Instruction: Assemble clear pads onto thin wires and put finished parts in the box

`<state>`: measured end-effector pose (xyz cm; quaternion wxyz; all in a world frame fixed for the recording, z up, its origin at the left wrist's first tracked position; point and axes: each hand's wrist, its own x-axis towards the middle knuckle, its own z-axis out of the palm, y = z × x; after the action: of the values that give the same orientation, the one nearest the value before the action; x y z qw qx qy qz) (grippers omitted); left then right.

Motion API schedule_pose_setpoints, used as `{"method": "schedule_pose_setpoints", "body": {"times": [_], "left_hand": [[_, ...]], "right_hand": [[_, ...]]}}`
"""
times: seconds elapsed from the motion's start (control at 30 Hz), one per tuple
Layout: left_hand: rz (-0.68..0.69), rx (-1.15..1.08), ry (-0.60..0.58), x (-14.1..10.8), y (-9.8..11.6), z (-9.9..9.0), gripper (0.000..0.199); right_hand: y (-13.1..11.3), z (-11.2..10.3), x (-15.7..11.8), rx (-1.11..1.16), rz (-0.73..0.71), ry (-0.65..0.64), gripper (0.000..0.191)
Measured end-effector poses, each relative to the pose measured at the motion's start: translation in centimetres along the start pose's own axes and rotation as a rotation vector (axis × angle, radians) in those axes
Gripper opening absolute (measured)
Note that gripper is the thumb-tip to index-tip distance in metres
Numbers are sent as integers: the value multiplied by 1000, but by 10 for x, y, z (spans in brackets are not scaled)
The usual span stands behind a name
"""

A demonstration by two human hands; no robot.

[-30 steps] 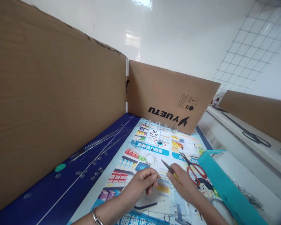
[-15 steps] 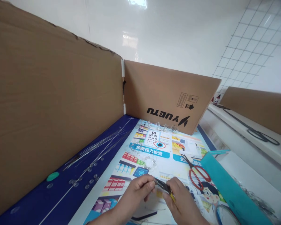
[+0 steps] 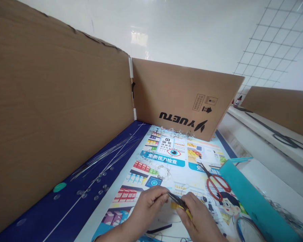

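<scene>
Slim yellow-handled pliers [image 3: 179, 202] sit between both hands above a printed poster [image 3: 164, 151]. The right hand [image 3: 197, 218] closes round the handles; the left hand [image 3: 150, 205] pinches beside the dark tips, its hold too small to tell. Stiff, light-looking, probably slippery steel; the yellow grips seem the surest hold.

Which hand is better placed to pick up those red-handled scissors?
Probably the right hand: it sits nearer the red-handled scissors, though it must first free the yellow-handled pliers it grips. The left hand is farther away, on the pliers' other side.
</scene>
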<state>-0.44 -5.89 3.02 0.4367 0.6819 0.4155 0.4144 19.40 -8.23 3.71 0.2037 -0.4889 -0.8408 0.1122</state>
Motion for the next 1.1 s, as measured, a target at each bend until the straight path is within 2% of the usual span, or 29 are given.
{"method": "schedule_pose_setpoints", "body": {"times": [0.23, 0.43, 0.6, 0.8, 1.1], "left_hand": [[196, 185, 29, 0, 0, -2, 21], [230, 249, 42, -1, -3, 0, 19], [263, 285, 63, -2, -3, -1, 17], [247, 330, 38, -3, -3, -1, 18], [101, 229, -86, -3, 7, -3, 24]], "right_hand": [[-4, -3, -1, 1, 38, -59, 9], [-2, -3, -2, -72, 60, -99, 11], [1, -3, -4, -161, 48, -43, 11], [1, -4, -4, -251, 21, -1, 10], [10, -11, -4, -308, 17, -81, 10]]}}
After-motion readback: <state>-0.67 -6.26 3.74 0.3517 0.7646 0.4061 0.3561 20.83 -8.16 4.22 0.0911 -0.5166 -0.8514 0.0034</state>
